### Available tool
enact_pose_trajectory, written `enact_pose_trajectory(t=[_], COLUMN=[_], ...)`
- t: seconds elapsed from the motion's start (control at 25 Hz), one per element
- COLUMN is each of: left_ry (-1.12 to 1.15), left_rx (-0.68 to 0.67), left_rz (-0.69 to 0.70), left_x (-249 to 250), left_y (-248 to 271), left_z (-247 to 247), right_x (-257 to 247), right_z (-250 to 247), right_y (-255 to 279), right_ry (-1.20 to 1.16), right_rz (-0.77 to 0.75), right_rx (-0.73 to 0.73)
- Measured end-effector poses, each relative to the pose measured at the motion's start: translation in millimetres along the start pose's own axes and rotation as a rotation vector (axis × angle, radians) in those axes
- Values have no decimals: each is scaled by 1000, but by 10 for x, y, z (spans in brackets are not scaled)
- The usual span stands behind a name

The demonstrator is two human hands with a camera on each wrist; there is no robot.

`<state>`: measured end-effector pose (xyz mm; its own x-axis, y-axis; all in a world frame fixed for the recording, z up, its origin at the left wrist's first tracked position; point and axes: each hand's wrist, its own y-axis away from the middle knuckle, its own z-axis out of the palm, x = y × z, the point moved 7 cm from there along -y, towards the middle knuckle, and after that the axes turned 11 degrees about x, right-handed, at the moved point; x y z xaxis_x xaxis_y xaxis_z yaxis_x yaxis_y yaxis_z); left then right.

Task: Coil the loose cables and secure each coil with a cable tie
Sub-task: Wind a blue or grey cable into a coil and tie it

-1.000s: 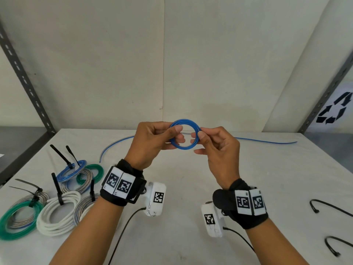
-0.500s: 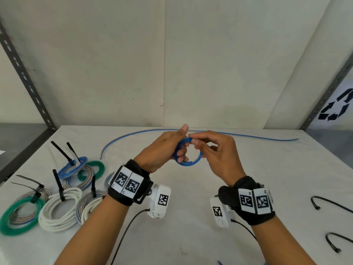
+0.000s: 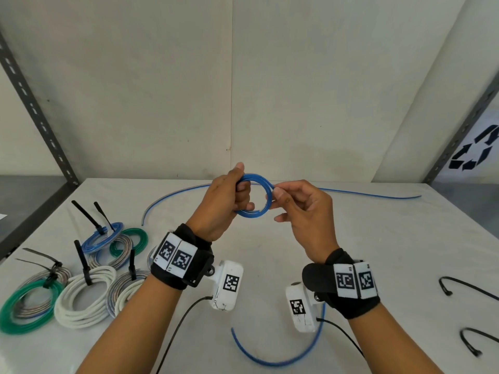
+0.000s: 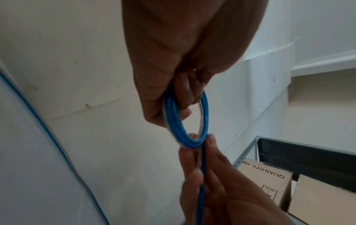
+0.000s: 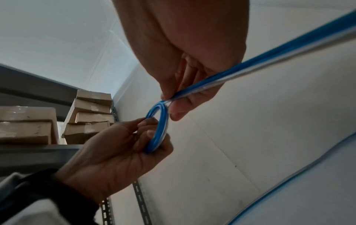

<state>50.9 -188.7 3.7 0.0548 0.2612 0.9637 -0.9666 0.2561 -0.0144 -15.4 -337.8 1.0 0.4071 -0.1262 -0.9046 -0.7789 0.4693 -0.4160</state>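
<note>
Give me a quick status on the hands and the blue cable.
Left hand grips blue coil. Right hand pinches the cable feeding in. Loose cable tail trails on table. Nothing in the way.

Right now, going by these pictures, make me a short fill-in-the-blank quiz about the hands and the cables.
1. The left hand grips a small coil of ____ cable.
2. The right hand pinches the coil's ____ side.
3. The finished, tied cable coils lie on the table's ____ side.
4. Two loose black cable ties lie on the table's ____ side.

Missing words: blue; right; left; right
</note>
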Motion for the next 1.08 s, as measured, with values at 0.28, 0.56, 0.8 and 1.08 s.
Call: enact_pose_trajectory(t=[0.28, 0.56, 0.8, 1.08], left_ry=[253, -217, -426, 0], left_rx=[108, -126, -142, 50], left_rz=[-19, 8, 51, 52], left_x=[-20, -71, -137, 66], left_y=[37, 106, 94, -32], left_z=[49, 173, 149, -35], right_x=[-11, -99, -88, -73], right_z=[117, -12, -14, -204], right_y=[114, -5, 4, -99], right_ry=[-61, 197, 344, 67], right_rz=[-23, -143, -213, -65], right_rx=[76, -80, -228, 21])
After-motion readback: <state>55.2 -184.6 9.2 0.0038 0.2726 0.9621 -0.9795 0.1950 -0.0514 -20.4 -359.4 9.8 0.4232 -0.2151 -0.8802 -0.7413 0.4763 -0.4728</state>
